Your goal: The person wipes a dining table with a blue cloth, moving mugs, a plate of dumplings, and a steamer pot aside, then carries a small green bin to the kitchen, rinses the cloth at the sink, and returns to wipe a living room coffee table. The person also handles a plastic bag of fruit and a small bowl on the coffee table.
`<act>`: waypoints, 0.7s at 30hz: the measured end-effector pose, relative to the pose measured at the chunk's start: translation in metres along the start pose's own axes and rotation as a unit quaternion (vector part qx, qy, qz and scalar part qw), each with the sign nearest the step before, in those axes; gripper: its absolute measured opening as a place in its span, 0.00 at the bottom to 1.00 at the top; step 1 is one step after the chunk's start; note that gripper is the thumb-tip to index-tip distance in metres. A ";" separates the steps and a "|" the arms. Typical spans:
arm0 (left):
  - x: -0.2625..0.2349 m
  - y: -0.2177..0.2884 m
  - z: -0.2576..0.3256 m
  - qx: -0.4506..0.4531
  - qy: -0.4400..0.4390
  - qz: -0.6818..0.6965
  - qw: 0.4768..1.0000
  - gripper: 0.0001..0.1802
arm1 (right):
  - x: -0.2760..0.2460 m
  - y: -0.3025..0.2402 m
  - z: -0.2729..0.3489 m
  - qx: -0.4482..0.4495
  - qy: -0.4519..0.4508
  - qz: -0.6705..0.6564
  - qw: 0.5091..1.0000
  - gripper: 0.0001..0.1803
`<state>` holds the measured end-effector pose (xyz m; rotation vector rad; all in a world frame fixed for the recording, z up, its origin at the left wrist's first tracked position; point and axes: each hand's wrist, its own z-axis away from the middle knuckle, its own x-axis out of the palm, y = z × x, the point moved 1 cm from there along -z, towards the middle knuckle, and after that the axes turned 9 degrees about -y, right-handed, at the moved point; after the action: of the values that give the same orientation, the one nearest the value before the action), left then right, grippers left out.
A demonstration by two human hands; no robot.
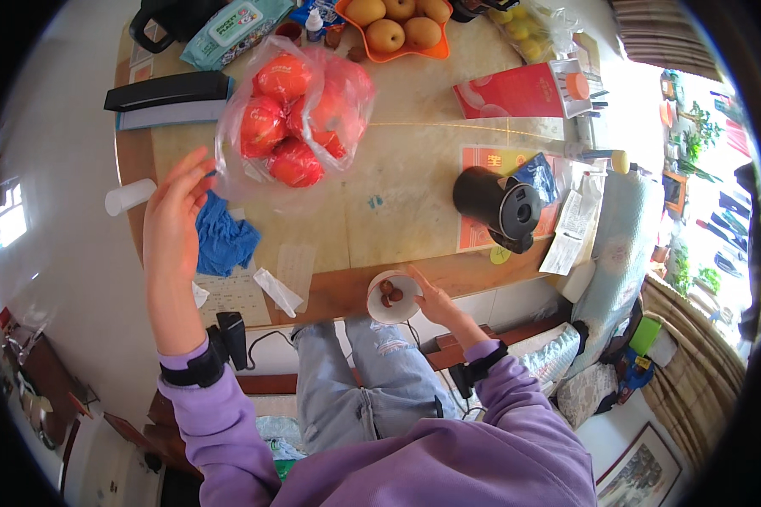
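Observation:
My right hand (435, 302) is closed on the right side of a white cup (381, 311) at the table's near edge, above my lap. A few small brown, roundish pieces (390, 295) lie inside it. My left hand (174, 215) is raised over the table's left side, fingers stretched out, with nothing seen in it. Its fingertips are close to the left edge of a clear plastic bag (360, 100) of red-wrapped round fruit (296, 162); I cannot tell if they touch. Beside that palm lies a crumpled blue cloth (227, 241), partly hidden by the hand.
A black kettle (490, 203) stands on the right, near a red carton (507, 91). Along the back are an orange bowl (372, 47) of brownish fruit, a pack of wipes (232, 34) and a black long box (169, 91). A white cylinder (130, 197) is at the left edge.

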<state>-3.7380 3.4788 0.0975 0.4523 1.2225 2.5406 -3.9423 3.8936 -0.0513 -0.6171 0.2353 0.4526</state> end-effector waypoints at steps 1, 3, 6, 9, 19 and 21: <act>-0.003 -0.003 0.003 -0.001 -0.002 0.015 1.000 0.20 | 0.003 0.004 0.001 0.021 -0.009 -0.030 0.999 0.30; -0.010 -0.007 0.010 -0.008 0.012 0.028 0.999 0.21 | -0.002 0.004 -0.001 0.060 -0.027 -0.092 0.994 0.28; -0.027 -0.020 0.028 0.015 0.018 0.059 0.998 0.23 | -0.021 -0.005 -0.009 0.078 -0.082 -0.242 0.964 0.25; -0.049 -0.039 0.044 -0.026 0.054 0.067 0.996 0.24 | -0.046 -0.019 -0.030 0.000 0.011 -0.306 0.952 0.25; -0.095 -0.139 0.113 -0.121 0.148 0.156 0.969 0.21 | -0.163 -0.086 -0.142 -0.066 0.172 -0.614 0.767 0.26; -0.098 -0.157 0.126 -0.148 0.158 0.160 0.963 0.20 | -0.169 -0.091 -0.163 -0.046 0.195 -0.620 0.759 0.27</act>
<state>-3.5802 3.6238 0.0330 0.1907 0.8902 3.1051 -4.0602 3.6723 -0.0769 -0.8245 0.1503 -0.9810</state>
